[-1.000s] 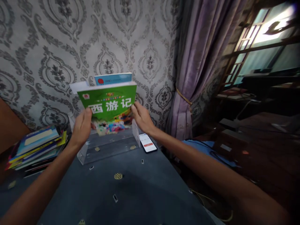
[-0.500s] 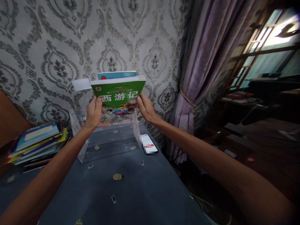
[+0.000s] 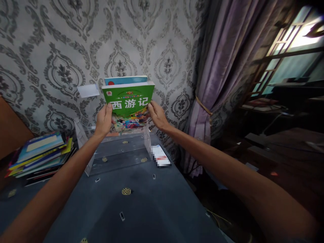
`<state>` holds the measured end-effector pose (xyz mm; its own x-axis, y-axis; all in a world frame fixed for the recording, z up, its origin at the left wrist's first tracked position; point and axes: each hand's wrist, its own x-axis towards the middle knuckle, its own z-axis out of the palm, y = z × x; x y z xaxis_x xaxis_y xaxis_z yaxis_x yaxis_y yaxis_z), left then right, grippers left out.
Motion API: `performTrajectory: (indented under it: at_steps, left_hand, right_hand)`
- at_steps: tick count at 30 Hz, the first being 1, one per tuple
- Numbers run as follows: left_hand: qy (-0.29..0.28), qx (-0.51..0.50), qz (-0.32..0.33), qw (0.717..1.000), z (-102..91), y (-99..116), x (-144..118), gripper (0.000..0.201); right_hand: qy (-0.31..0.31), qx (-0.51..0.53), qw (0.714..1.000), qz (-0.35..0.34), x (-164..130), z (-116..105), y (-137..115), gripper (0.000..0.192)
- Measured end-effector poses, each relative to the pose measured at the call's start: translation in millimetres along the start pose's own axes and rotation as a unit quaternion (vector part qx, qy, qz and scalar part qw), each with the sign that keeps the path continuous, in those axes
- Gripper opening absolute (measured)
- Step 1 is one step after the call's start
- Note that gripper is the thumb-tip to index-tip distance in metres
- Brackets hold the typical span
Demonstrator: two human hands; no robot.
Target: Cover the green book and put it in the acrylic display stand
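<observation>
A green book [image 3: 129, 101] with white characters on its cover stands upright over the back of a clear plastic rack [image 3: 118, 155] on the blue table [image 3: 141, 209]. My left hand [image 3: 103, 119] grips its left edge and my right hand [image 3: 157, 116] grips its right edge. Right behind it a blue-covered book [image 3: 125, 80] stands against the wall, only its top showing.
A stack of colourful books [image 3: 40, 153] lies on the table at the left. A phone [image 3: 160, 156] lies just right of the rack. A white card [image 3: 88, 91] sticks up at the rack's back left. A purple curtain [image 3: 215, 77] hangs at the right, dark furniture beyond it.
Both hands carried the green book up and away toward the wall, and it now stands more upright in front of the blue book.
</observation>
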<state>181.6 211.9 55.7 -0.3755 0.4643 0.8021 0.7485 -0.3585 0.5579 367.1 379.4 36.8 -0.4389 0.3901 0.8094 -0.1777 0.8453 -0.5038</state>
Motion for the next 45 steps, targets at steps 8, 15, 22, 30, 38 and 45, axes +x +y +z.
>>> performTrajectory:
  at_steps: [8, 15, 22, 30, 38, 45]
  left_hand:
    - [-0.007, 0.008, -0.032, 0.999, 8.2, -17.5, 1.2, 0.063]
    - [-0.021, 0.244, 0.011, 0.969, 5.3, -22.0, -8.4, 0.026]
    - [-0.109, 0.376, -0.088, 0.916, 5.6, -5.9, -20.2, 0.025]
    - [-0.158, 0.447, -0.116, 0.873, 8.6, 2.2, -19.4, 0.035]
    - [-0.178, 0.453, -0.114, 0.866, 5.6, 2.5, -14.0, 0.034]
    - [-0.181, 0.436, -0.104, 0.875, 3.9, -1.5, -13.5, 0.035]
  right_hand:
    - [0.011, -0.055, 0.998, 0.017, 3.0, 6.8, 16.4, 0.043]
    - [0.033, -0.156, 0.987, 0.030, -3.6, 11.1, 30.6, 0.022]
    - [0.033, -0.138, 0.989, 0.047, -11.1, 13.8, 35.5, 0.030]
    - [0.017, -0.114, 0.991, 0.066, -10.9, 19.9, 31.8, 0.041]
    - [0.029, -0.119, 0.990, 0.072, -14.6, 20.3, 26.0, 0.037]
    - [0.036, -0.113, 0.991, 0.069, 8.6, 12.0, 14.0, 0.037]
